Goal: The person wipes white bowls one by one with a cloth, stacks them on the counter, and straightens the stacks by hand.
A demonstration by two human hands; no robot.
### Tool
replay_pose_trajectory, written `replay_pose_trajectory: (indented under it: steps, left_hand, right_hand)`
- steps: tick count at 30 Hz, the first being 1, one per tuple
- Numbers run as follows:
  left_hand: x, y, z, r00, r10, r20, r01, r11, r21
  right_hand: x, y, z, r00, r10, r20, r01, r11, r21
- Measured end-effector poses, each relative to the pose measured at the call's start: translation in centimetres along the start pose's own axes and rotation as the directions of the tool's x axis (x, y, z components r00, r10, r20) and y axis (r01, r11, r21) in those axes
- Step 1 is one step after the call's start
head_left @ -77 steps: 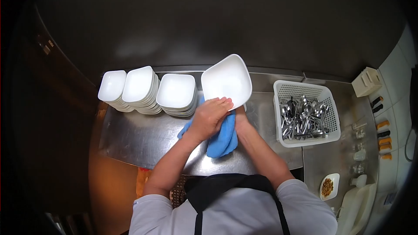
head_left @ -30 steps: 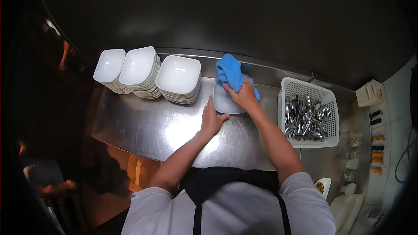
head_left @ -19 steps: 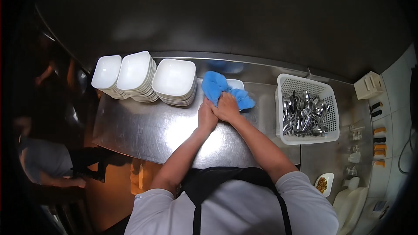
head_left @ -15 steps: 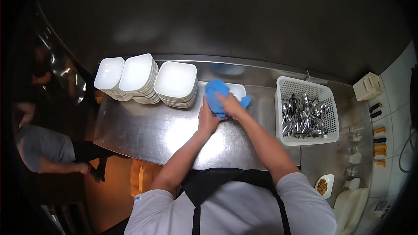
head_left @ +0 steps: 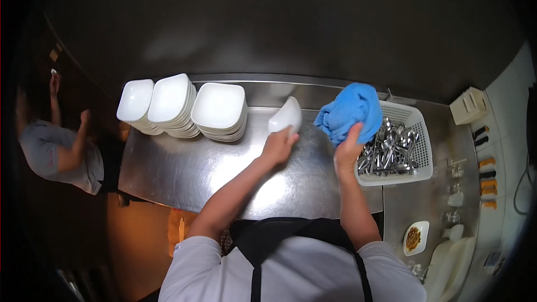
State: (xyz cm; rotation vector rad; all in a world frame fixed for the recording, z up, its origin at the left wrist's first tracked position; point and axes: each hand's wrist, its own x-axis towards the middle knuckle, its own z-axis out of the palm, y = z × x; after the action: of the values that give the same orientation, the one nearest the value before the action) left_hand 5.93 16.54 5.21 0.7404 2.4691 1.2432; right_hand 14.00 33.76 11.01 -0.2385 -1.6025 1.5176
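Note:
My left hand (head_left: 278,146) grips the near edge of a white square bowl (head_left: 287,116), which is tilted above the steel counter. A bunched blue cloth (head_left: 352,113) is in my right hand (head_left: 349,150), raised beside the left side of the cutlery basket and apart from the bowl. Left of my hands stand three stacks of similar white bowls; the nearest stack (head_left: 218,106) is closest to my left hand, with the middle stack (head_left: 170,99) and the far-left stack (head_left: 136,100) beyond it.
A white perforated basket (head_left: 426,151) full of cutlery (head_left: 390,148) stands at right. Nearer me is a dish of brown food (head_left: 413,238). Knives (head_left: 488,182) hang on the tiled wall. Another person (head_left: 64,154) is at far left. A dark panel (head_left: 291,22) rises behind the steel counter (head_left: 184,170).
My right hand has moved right with the cloth, away from the bowl. My left hand now holds the bowl tilted on its own. The other person has shifted and raised their arms.

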Motion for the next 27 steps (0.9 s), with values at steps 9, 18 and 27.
replay_pose_trajectory:
  steps: [9,18,27]
  left_hand:
    - [-4.3,4.4,-2.4,0.957,0.29,0.021,-0.161,0.589,-0.792]
    - [-4.9,4.1,-4.8,0.915,0.264,-0.306,-0.374,0.839,-0.396]
    - [-7.9,8.5,-9.6,0.655,0.7,-0.287,-0.621,0.714,0.324]
  right_hand:
    - [0.3,-3.3,4.1,0.912,0.059,0.406,0.067,0.955,-0.289]
    - [-7.0,-1.4,6.6,0.874,-0.165,0.456,0.263,0.952,-0.158]
    - [-5.6,-0.3,8.7,0.768,0.439,0.466,-0.491,0.871,-0.012]
